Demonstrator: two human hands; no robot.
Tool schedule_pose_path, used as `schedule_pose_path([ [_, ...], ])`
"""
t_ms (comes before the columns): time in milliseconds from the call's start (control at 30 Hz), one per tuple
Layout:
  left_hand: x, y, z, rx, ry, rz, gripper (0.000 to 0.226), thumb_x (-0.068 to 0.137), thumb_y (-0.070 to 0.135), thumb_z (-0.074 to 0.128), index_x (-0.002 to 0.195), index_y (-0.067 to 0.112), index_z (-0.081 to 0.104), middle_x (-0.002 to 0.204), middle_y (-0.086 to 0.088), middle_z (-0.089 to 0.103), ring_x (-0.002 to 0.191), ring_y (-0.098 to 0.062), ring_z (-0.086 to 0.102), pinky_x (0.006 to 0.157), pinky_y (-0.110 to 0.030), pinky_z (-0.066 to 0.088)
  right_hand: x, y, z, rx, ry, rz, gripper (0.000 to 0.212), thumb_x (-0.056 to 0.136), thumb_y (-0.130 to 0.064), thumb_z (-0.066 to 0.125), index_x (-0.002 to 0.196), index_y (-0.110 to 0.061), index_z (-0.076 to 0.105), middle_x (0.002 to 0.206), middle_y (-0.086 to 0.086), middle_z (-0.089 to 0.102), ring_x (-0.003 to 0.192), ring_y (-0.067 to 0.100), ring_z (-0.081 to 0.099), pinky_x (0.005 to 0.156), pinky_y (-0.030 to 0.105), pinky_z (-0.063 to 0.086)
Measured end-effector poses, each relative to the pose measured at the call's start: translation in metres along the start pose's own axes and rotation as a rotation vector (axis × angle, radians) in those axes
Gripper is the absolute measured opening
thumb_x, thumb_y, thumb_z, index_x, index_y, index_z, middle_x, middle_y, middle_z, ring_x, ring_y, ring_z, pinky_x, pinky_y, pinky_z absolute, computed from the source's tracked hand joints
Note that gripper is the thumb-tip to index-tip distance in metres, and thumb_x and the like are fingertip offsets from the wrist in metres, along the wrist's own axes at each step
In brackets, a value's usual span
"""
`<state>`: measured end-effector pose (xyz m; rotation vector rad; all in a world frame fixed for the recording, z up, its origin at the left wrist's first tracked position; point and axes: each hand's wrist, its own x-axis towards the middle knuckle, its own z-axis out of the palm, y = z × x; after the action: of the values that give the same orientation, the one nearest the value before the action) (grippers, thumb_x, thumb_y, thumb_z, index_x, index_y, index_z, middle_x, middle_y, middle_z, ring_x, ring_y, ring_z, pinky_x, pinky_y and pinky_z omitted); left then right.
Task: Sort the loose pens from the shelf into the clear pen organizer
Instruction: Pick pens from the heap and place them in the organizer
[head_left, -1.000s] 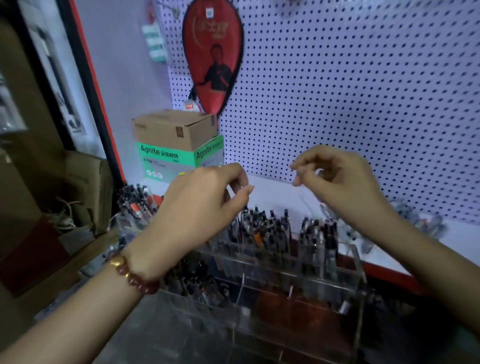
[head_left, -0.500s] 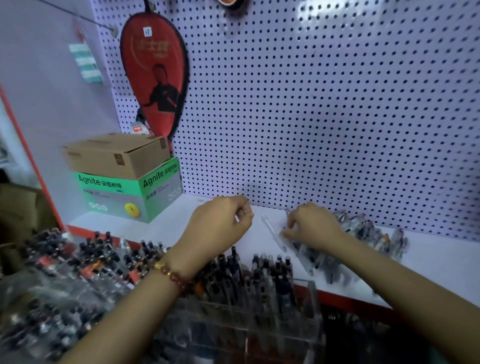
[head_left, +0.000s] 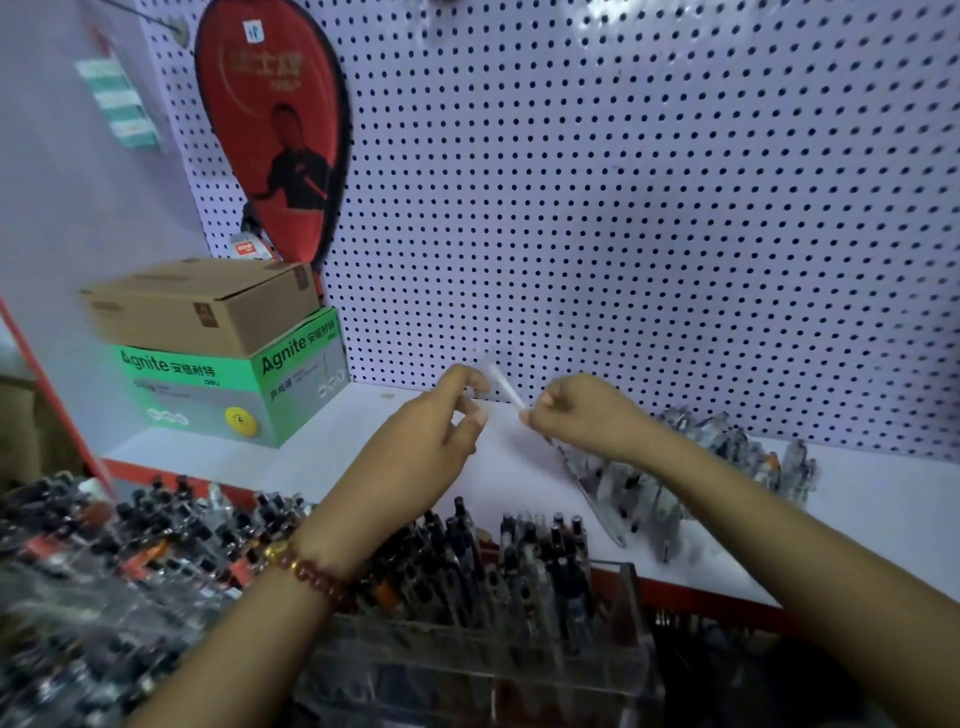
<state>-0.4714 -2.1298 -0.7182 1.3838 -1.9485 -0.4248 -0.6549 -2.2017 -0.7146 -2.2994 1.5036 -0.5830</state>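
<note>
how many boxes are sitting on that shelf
2. A green and grey box stands at the left end of the white shelf, by the pegboard. A brown cardboard box is stacked on top of it. Any others behind them would be hidden.

Back wall is white pegboard (head_left: 623, 208) with dark holes, evenly lit, a red paddle case (head_left: 275, 130) hung upper left; below runs a white shelf (head_left: 363, 431) with red front edge, a cardboard box (head_left: 197, 306) stacked on a green-and-grey box (head_left: 234, 384) in its back left corner, beside a plain side wall (head_left: 52, 208).
</note>
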Motion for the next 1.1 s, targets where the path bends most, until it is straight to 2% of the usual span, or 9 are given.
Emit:
schedule_pose_path([
  [133, 0.0, 0.001, -0.001, -0.077, 0.004, 0.072, 0.03, 0.1, 0.035, 0.039, 0.129, 0.043, 0.037, 0.131, 0.008, 0.047, 0.101, -0.006, 0.057, 0.091, -0.037, 0.049, -0.021, -0.017, -0.02, 0.331, -0.102, -0.215, 0.022, 0.094, -0.028, 0.058, 0.078, -0.013, 0.06, 0.056, -0.01, 0.056, 0.051, 0.002, 0.047, 0.056, 0.013, 0.039],
  [233, 0.001, 0.003, 0.0, -0.084, -0.048, 0.165, 0.028, 0.1, 0.028, 0.043, 0.128, 0.033, 0.046, 0.113, 0.013, 0.052, 0.096, 0.003, 0.051, 0.084, -0.023, 0.044, -0.028, -0.02, -0.015, 0.314, -0.159, -0.331, 0.015, 0.092, -0.023, 0.062, 0.089, -0.008, 0.064, 0.063, -0.004, 0.063, 0.059, 0.005, 0.056, 0.064, 0.014, 0.043],
  [333, 0.002, 0.002, 0.0, -0.107, -0.024, 0.197, 0.017, 0.099, 0.019, 0.046, 0.11, 0.028, 0.054, 0.103, 0.009, 0.057, 0.092, -0.006, 0.054, 0.083, -0.027, 0.046, -0.027, -0.012, -0.014, 0.325, -0.192, -0.347, 0.013, 0.094, -0.022, 0.058, 0.09, -0.013, 0.067, 0.068, -0.006, 0.066, 0.061, 0.001, 0.057, 0.066, 0.014, 0.045],
  [433, 0.001, 0.003, -0.001, -0.14, 0.042, 0.169, 0.021, 0.101, 0.011, 0.041, 0.1, 0.027, 0.055, 0.095, 0.001, 0.058, 0.083, 0.002, 0.056, 0.076, -0.015, 0.043, -0.018, 0.024, -0.019, 0.103, -0.035, -0.15, 0.02, 0.095, -0.034, 0.055, 0.094, -0.019, 0.068, 0.072, -0.008, 0.064, 0.065, 0.013, 0.058, 0.069, 0.033, 0.049],
  [533, -0.001, 0.005, -0.001, -0.101, 0.01, 0.163, 0.025, 0.102, 0.009, 0.037, 0.098, 0.027, 0.053, 0.09, -0.003, 0.057, 0.073, 0.003, 0.056, 0.067, -0.014, 0.039, -0.019, 0.052, -0.012, -0.407, 0.026, 0.043, 0.038, 0.088, -0.056, 0.056, 0.11, -0.026, 0.059, 0.077, -0.013, 0.053, 0.072, 0.009, 0.052, 0.072, 0.027, 0.043],
  [600, -0.001, 0.005, 0.0, -0.082, -0.012, 0.165, 0.024, 0.102, 0.009, 0.037, 0.1, 0.026, 0.054, 0.088, -0.003, 0.055, 0.073, -0.001, 0.058, 0.067, -0.018, 0.042, -0.019, 0.054, -0.004, -0.535, -0.015, 0.027, 0.051, 0.083, -0.066, 0.054, 0.117, -0.028, 0.054, 0.072, -0.014, 0.047, 0.077, 0.011, 0.048, 0.08, 0.028, 0.039],
  [767, -0.002, 0.005, 0.0, -0.076, -0.016, 0.161, 0.024, 0.101, 0.009, 0.037, 0.103, 0.025, 0.055, 0.089, 0.001, 0.055, 0.074, -0.001, 0.058, 0.065, -0.016, 0.04, -0.015, 0.045, 0.007, -0.697, -0.049, -0.049, 0.034, 0.089, -0.045, 0.052, 0.114, -0.021, 0.053, 0.07, -0.008, 0.047, 0.075, 0.017, 0.046, 0.097, 0.033, 0.031],
  [1000, -0.002, 0.006, -0.001, -0.054, -0.007, 0.16, 0.025, 0.101, 0.008, 0.037, 0.104, 0.023, 0.057, 0.089, 0.004, 0.053, 0.074, 0.0, 0.058, 0.063, -0.017, 0.038, -0.01, 0.039, 0.011, -0.71, -0.089, -0.016, 0.025, 0.092, -0.036, 0.05, 0.1, -0.015, 0.039, 0.065, -0.006, 0.038, 0.057, 0.009, 0.032, 0.092, 0.035, 0.034],
  [1100, -0.002, 0.006, -0.001, -0.039, -0.002, 0.163, 0.025, 0.101, 0.007, 0.038, 0.103, 0.023, 0.057, 0.087, 0.001, 0.056, 0.07, 0.004, 0.055, 0.061, -0.012, 0.035, -0.012, 0.039, 0.011, -0.602, -0.067, 0.009, 0.011, 0.093, -0.028, 0.047, 0.095, -0.018, 0.044, 0.068, -0.004, 0.045, 0.06, 0.013, 0.04, 0.092, 0.034, 0.038],
])
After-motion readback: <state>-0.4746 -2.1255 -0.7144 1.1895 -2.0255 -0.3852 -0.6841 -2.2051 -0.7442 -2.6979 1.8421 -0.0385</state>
